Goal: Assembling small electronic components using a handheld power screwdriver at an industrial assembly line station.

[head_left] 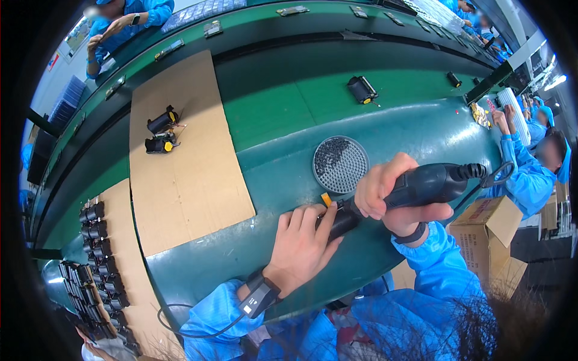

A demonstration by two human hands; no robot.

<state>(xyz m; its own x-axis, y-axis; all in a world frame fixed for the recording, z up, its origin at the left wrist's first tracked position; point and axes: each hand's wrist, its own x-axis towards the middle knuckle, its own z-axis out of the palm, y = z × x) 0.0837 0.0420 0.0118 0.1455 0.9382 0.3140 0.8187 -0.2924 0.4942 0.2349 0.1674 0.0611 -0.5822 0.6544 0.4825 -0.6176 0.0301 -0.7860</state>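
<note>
A corded black electric screwdriver (430, 182) lies in my right hand (385, 195), whose fingers are wrapped round its front part. Its tip end points down-left at a dark cylindrical part (344, 221) on the green work surface; whether they touch is hidden by my fingers. With its fingertips, my left hand (305, 243) holds that black part down. A small orange-yellow piece (326, 199) sticks up beside the left fingertips. Just beyond the hands stands a round grey dish (356, 170), with tiny black pieces, like screws, heaped on its left side.
Two black units with yellow ends (160, 143) lie on a cardboard sheet (192, 198). Another black unit (362, 89) sits on the green belt (283, 102). Rows of black parts (99, 256) fill the left side. An open carton (481, 234) stands right; co-workers (530, 162) sit nearby.
</note>
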